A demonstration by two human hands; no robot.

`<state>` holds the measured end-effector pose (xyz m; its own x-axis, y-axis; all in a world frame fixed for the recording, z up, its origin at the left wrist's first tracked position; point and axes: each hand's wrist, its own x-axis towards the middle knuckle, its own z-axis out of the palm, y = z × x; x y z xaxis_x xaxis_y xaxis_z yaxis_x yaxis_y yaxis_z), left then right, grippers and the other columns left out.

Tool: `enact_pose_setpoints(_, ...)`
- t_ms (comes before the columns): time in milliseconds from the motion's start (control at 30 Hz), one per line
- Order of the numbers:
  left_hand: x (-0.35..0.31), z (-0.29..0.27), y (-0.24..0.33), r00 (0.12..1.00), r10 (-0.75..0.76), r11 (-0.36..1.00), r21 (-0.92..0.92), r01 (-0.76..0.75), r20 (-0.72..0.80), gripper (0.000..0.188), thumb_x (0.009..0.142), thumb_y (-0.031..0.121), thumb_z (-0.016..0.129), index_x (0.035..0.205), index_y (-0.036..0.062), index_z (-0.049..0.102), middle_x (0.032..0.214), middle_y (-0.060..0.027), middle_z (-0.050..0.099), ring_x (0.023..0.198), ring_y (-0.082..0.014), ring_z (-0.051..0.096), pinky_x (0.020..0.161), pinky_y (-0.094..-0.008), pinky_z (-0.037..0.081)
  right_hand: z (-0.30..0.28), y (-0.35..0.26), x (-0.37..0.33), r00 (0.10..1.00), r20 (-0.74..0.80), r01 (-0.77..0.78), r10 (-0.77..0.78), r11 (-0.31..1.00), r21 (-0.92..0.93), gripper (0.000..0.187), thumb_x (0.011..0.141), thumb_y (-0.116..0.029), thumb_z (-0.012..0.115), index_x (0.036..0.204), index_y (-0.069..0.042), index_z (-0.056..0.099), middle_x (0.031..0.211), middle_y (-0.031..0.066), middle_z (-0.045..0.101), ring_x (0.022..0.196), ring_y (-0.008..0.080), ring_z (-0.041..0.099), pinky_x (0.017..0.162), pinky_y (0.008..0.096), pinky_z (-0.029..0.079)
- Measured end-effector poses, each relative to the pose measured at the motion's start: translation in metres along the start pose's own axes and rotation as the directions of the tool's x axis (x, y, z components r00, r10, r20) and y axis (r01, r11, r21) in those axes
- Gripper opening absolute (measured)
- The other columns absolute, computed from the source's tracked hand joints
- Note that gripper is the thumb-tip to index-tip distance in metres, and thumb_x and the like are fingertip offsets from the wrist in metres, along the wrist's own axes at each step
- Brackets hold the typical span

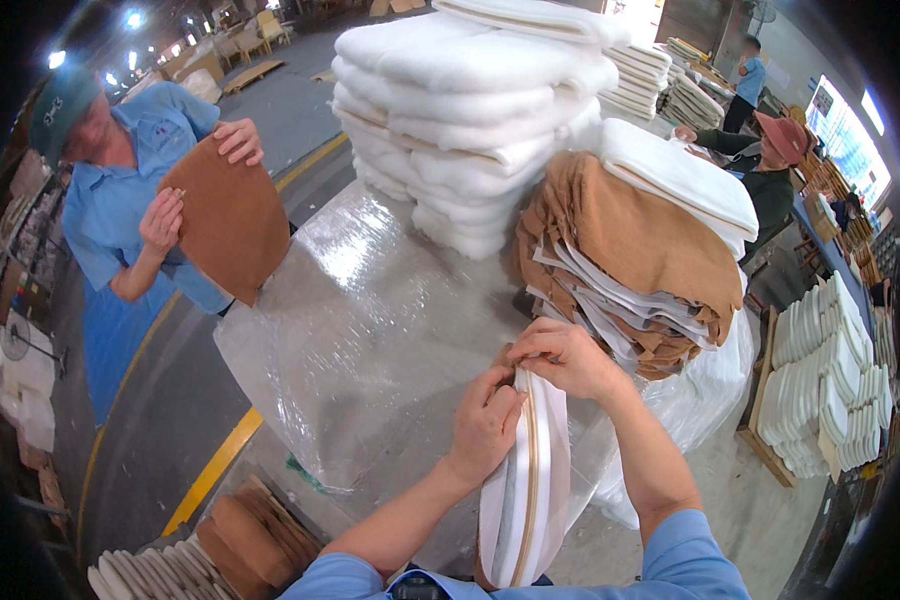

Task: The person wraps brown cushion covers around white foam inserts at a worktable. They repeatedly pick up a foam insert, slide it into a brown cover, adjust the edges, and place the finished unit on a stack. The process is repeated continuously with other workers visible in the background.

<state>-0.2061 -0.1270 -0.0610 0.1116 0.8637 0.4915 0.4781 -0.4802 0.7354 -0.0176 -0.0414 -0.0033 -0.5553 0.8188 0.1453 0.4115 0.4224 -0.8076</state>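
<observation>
A padded seat panel (545, 480) stands edge-on close to my body, showing white padding, a thin tan layer and a pale lining along its edge. My left hand (483, 425) is closed, its fingers pinching the panel's far end from the left side. From the right, my right hand (568, 362) bends over the same end with its fingertips pressed together on the material. A little brown cover fabric shows between the fingertips. Just beyond my right hand lies a stack of brown fabric covers (640, 230) with pale linings.
The table (370, 330) has a clear plastic covering. Thick white padding pieces (470, 110) are piled at its far side. A co-worker (150, 170) at left holds a brown panel (232, 220); another person (770, 165) is at far right. White panels (825, 370) stand on a pallet.
</observation>
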Motion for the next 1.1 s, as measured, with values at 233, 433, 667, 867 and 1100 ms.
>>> enact_pose_setpoints(233, 0.002, 0.0, -0.002, 0.999, 0.037, 0.999, -0.015, -0.037, -0.019, 0.015, 0.095, 0.005, 0.075, 0.093, -0.0022, 0.062, 0.121, -0.0199, 0.067, 0.103, -0.0363, 0.068, 0.086, -0.0417, 0.056, 0.001, 0.003, 0.001, 0.992, 0.008, 0.126, -0.126, 0.987, -0.104, 0.016, 0.092, -0.002, 0.073, 0.106, -0.007, 0.078, 0.11, 0.01, 0.07, 0.1, 0.0283, 0.069, 0.084, 0.0383, 0.058)
enact_pose_setpoints(433, 0.0, 0.004, -0.005, 0.996, -0.076, 0.992, -0.108, 0.07, -0.053, 0.016, 0.097, 0.007, 0.073, 0.091, -0.0008, 0.06, 0.116, -0.0189, 0.069, 0.091, -0.0357, 0.067, 0.078, -0.0429, 0.054, 0.047, 0.03, -0.013, 0.938, -0.294, -0.115, 0.186, 0.963, 0.244, 0.008, 0.097, -0.008, 0.072, 0.104, -0.004, 0.07, 0.109, 0.0055, 0.065, 0.098, 0.0199, 0.066, 0.079, 0.0335, 0.055)
enact_pose_setpoints(667, 0.007, -0.007, -0.014, 0.981, -0.191, 0.965, -0.192, 0.179, -0.043, 0.021, 0.1, 0.014, 0.074, 0.092, 0.0008, 0.059, 0.105, -0.0183, 0.073, 0.081, -0.0289, 0.066, 0.073, -0.0397, 0.051, 0.021, 0.01, -0.004, 0.981, -0.094, -0.135, 0.167, 0.951, 0.278, 0.01, 0.098, -0.004, 0.07, 0.108, -0.002, 0.069, 0.114, 0.0065, 0.067, 0.108, 0.0189, 0.066, 0.092, 0.0327, 0.053)
enact_pose_setpoints(867, 0.012, 0.007, -0.018, 0.874, -0.48, 0.718, -0.54, 0.439, 0.073, 0.028, 0.102, 0.022, 0.074, 0.114, -0.003, 0.066, 0.111, -0.0138, 0.074, 0.093, -0.0235, 0.07, 0.087, -0.0339, 0.054, 0.05, 0.024, -0.009, 0.948, -0.307, -0.017, 0.087, 0.974, 0.226, 0.011, 0.099, 0.001, 0.067, 0.109, 0.0, 0.069, 0.125, 0.012, 0.072, 0.112, 0.0193, 0.068, 0.098, 0.0334, 0.053)
enact_pose_setpoints(1100, 0.012, 0.017, -0.006, 0.954, -0.285, 0.932, -0.257, 0.254, -0.092, 0.03, 0.103, 0.012, 0.066, 0.128, -0.005, 0.068, 0.131, -0.0207, 0.07, 0.12, -0.0322, 0.069, 0.102, -0.0397, 0.053, 0.105, 0.027, -0.012, 0.756, -0.601, 0.085, 0.258, 0.873, 0.48, 0.004, 0.102, 0.002, 0.062, 0.104, 0.001, 0.066, 0.122, 0.0145, 0.074, 0.121, 0.0257, 0.068, 0.105, 0.0369, 0.052)
